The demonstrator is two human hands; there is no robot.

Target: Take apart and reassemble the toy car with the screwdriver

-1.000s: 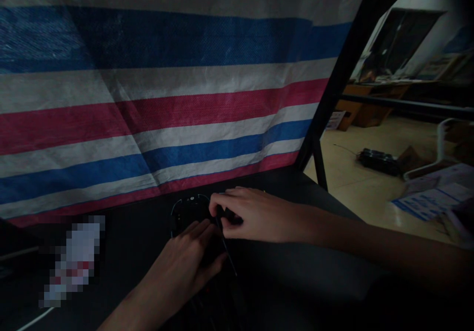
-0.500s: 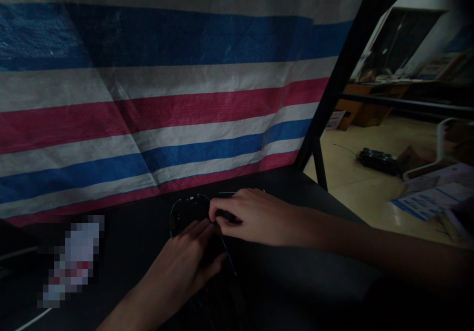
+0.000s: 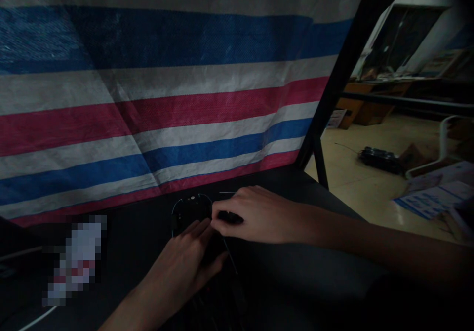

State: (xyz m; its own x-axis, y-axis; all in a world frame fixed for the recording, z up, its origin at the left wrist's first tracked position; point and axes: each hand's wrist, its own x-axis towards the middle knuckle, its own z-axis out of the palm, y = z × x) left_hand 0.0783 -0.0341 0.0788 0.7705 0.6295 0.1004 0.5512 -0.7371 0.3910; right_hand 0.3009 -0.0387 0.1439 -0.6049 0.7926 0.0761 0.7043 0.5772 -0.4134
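Observation:
A dark device (image 3: 190,208) with thin blue curved edging lies on the black table, mostly hidden in shadow and under my hands; its kind is unclear. My left hand (image 3: 188,252) rests over its near side, fingers bent together around it and thumb set apart. Against its right edge, my right hand (image 3: 252,215) is curled in a pinch, its fingertips close to the left hand's. Whatever it pinches is too dark to name. Below the fingertips runs a thin bluish edge or rod (image 3: 230,257). Another thin, light rod (image 3: 226,192) lies just behind the right hand.
A striped tarpaulin (image 3: 166,103) hangs behind the black table (image 3: 296,197). A black metal frame (image 3: 326,99) rises at the right. At the left lie a pixelated pale object (image 3: 77,257) and a white cable (image 3: 39,317). Boxes (image 3: 437,192) stand on the floor beyond.
The right hand's thumb and fingertips have drawn closer together and shifted slightly right. My left hand has stayed nearly in place on the dark device.

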